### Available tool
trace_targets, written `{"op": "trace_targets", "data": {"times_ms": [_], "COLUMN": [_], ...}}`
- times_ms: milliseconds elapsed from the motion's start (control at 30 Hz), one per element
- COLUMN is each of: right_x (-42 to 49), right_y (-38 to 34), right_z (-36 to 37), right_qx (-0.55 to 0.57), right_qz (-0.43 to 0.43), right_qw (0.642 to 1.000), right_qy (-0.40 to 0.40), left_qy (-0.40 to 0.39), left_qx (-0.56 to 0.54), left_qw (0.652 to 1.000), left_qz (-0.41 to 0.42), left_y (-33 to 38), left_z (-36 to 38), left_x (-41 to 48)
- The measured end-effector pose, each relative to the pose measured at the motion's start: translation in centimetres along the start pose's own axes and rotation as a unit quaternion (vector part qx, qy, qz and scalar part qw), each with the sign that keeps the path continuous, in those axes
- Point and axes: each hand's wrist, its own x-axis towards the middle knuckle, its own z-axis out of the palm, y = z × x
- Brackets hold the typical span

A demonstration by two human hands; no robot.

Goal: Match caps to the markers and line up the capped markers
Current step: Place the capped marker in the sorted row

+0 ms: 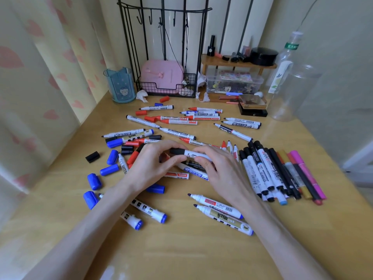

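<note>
left hand (153, 164) grip pinches black cap (177, 151) on marker (189, 152); right hand (222, 172) grip curled round barrel, likely bracing to seat cap; marker held over pile, middle of bench (181, 249); capped row (262, 172) lies right; loose blue caps (94, 180) left

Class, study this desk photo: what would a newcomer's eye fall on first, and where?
At the centre, the left hand and right hand together hold a white marker with a black cap above scattered uncapped markers. To the right lies a tidy row of capped markers; loose blue plastic caps dot the yellow wooden table on the left.
</note>
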Motion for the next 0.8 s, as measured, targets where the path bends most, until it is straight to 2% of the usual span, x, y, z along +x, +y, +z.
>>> {"op": "trace_targets", "data": {"times_ms": [233,367,467,633,800], "right_x": [-0.3,-0.5,-0.6,-1.6,-3.0], "right_y": [0.3,1.2,2.3,5.3,7.9], "right_z": [-0.4,-2.0,-4.2,-8.2,-10.3], "right_qx": [-0.021,-0.027,-0.042,-0.105,-0.114], "right_qz": [-0.008,0.036,0.106,0.258,0.364], "right_qw": [1.000,0.999,0.991,0.952,0.916], "right_qy": [-0.002,0.029,0.075,0.124,0.126], "left_qy": [-0.013,-0.024,-0.020,-0.055,-0.066], "left_qx": [-0.031,-0.054,-0.047,-0.056,-0.065], "left_qw": [0.999,0.998,0.999,0.997,0.996], "left_qz": [-0.025,-0.028,-0.001,0.009,0.014], "left_y": [-0.2,0.4,1.2,2.6,4.1], "left_z": [0.2,1.3,2.3,4.0,6.0], "left_x": [0.3,1.0,1.7,2.8,3.8]}}
